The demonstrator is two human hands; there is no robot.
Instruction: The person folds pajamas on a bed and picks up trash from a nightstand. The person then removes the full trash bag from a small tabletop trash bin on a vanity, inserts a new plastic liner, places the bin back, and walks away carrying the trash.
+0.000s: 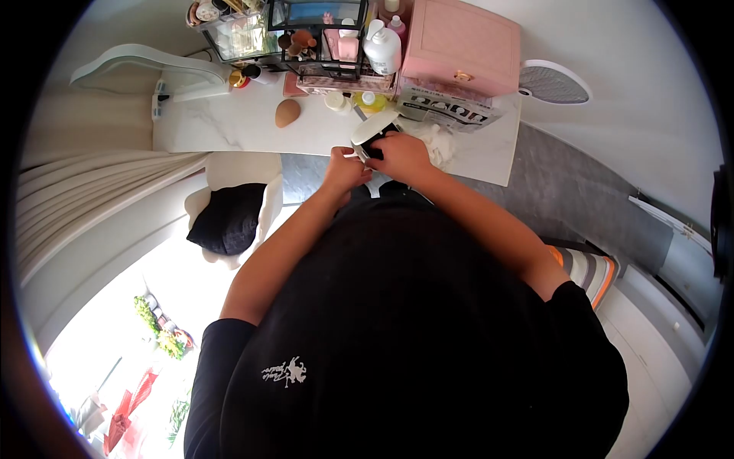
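At the front edge of the white marbled table [222, 126], my right hand [403, 155] has its fingers wrapped round a small white-and-black case [375, 128]. The case's pale, rounded lid stands raised above its dark part. Just left of it, my left hand [346, 170] has its fingers bent together against the near side of the case; what they pinch, if anything, is too small to name. Behind the case are a yellow bottle [370, 102] and a white jar [336, 101]. Crumpled white tissue [437, 144] lies to the right of the case.
A pink box [462, 47], a white pump bottle [382, 50] and black-framed organizers [317, 34] line the back. A tan egg-shaped sponge [287, 113] and a mirror [145, 73] are on the left. A white chair with a black cushion [227, 219] stands below left.
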